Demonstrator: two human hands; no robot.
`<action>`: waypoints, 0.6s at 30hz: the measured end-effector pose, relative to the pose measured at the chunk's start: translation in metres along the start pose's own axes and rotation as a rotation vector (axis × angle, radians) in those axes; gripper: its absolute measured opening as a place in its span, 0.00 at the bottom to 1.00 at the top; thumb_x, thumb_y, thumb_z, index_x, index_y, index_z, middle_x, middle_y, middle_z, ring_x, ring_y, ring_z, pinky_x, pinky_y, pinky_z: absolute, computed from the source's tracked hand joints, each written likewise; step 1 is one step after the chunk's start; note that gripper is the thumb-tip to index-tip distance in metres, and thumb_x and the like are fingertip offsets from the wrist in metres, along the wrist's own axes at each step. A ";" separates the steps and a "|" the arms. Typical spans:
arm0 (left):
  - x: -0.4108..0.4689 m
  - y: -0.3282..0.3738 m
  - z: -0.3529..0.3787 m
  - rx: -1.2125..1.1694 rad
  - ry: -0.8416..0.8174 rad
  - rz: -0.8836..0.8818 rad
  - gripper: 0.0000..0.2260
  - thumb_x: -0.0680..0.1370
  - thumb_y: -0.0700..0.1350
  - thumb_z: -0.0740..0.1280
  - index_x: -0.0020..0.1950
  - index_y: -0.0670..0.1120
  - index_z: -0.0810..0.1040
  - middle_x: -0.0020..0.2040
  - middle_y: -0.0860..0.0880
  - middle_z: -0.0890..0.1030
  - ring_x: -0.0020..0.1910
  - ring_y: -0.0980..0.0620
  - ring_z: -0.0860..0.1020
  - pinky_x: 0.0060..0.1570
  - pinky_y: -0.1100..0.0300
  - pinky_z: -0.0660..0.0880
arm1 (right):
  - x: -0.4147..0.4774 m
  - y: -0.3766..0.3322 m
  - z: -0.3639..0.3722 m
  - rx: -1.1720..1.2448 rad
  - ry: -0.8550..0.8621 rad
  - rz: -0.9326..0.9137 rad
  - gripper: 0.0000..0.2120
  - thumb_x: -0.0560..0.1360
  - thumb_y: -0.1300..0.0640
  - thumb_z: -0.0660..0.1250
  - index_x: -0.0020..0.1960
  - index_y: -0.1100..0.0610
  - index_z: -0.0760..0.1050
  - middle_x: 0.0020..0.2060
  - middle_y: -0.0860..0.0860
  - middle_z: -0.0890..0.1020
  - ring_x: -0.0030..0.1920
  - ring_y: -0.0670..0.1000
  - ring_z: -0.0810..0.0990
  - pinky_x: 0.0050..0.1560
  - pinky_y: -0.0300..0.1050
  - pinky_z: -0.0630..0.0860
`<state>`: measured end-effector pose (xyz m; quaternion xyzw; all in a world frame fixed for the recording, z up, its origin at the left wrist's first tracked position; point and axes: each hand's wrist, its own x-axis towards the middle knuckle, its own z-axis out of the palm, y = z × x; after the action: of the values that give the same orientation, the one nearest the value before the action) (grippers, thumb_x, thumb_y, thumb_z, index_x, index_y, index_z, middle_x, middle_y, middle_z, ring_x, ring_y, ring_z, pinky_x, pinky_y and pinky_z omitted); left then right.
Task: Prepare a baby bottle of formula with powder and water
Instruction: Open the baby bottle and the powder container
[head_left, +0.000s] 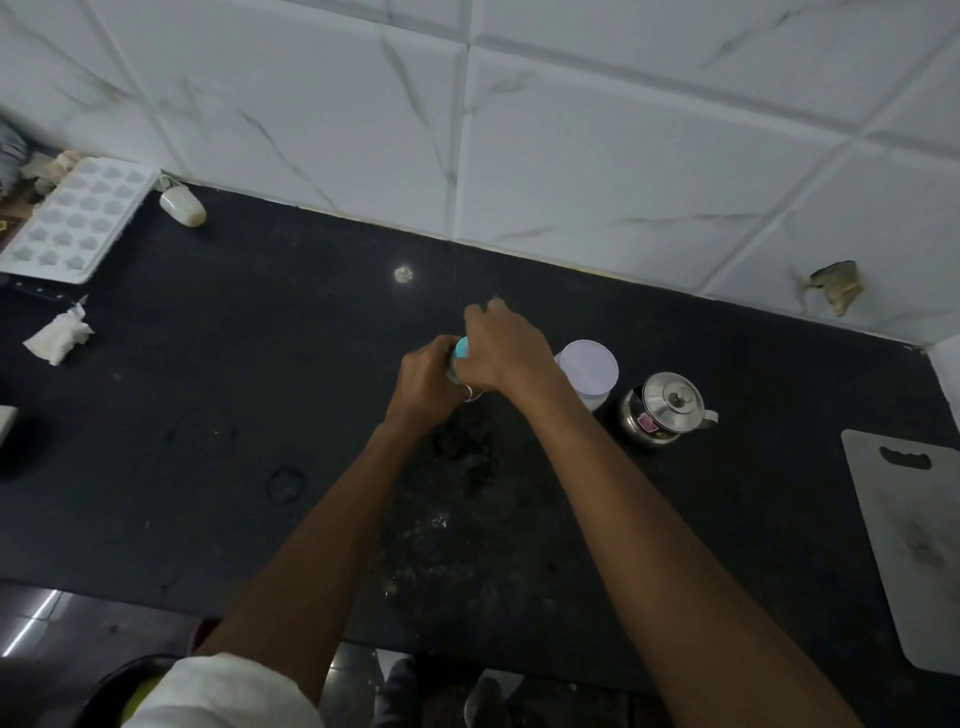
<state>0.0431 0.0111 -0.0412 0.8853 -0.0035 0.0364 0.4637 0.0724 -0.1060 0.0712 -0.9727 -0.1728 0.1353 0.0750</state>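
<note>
Our left hand (426, 383) is wrapped round the baby bottle (461, 349) on the black counter (249, 395), our right hand (508, 354) curled over its top, steel kettle (669, 409) nearby.

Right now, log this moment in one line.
left hand: grips baby bottle | right hand: grips its top | steel kettle: lidded, untouched

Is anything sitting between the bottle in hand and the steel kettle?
Yes. The white lidded container stands on the counter between the bottle and the kettle, right beside the right hand.
</note>
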 end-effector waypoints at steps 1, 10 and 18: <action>0.000 0.000 0.000 0.001 0.002 -0.007 0.21 0.70 0.41 0.77 0.60 0.41 0.78 0.49 0.48 0.83 0.44 0.55 0.81 0.41 0.66 0.75 | -0.001 -0.002 -0.001 -0.002 0.034 0.023 0.22 0.76 0.49 0.72 0.64 0.58 0.74 0.61 0.58 0.77 0.55 0.57 0.80 0.47 0.47 0.75; 0.000 -0.003 -0.001 -0.014 -0.014 0.013 0.16 0.71 0.47 0.77 0.54 0.42 0.78 0.44 0.53 0.82 0.40 0.58 0.81 0.38 0.65 0.78 | 0.002 -0.005 0.007 -0.006 -0.039 -0.076 0.21 0.76 0.53 0.72 0.66 0.56 0.73 0.62 0.57 0.73 0.62 0.59 0.75 0.53 0.50 0.76; 0.000 0.001 0.000 0.021 -0.010 0.016 0.16 0.72 0.39 0.76 0.57 0.40 0.78 0.44 0.57 0.77 0.38 0.65 0.76 0.37 0.77 0.71 | -0.002 -0.006 0.016 0.015 0.072 0.088 0.18 0.78 0.48 0.69 0.63 0.59 0.74 0.57 0.58 0.79 0.53 0.57 0.81 0.44 0.46 0.72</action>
<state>0.0427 0.0106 -0.0406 0.8901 -0.0128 0.0358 0.4541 0.0637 -0.0997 0.0578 -0.9831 -0.1259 0.1044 0.0823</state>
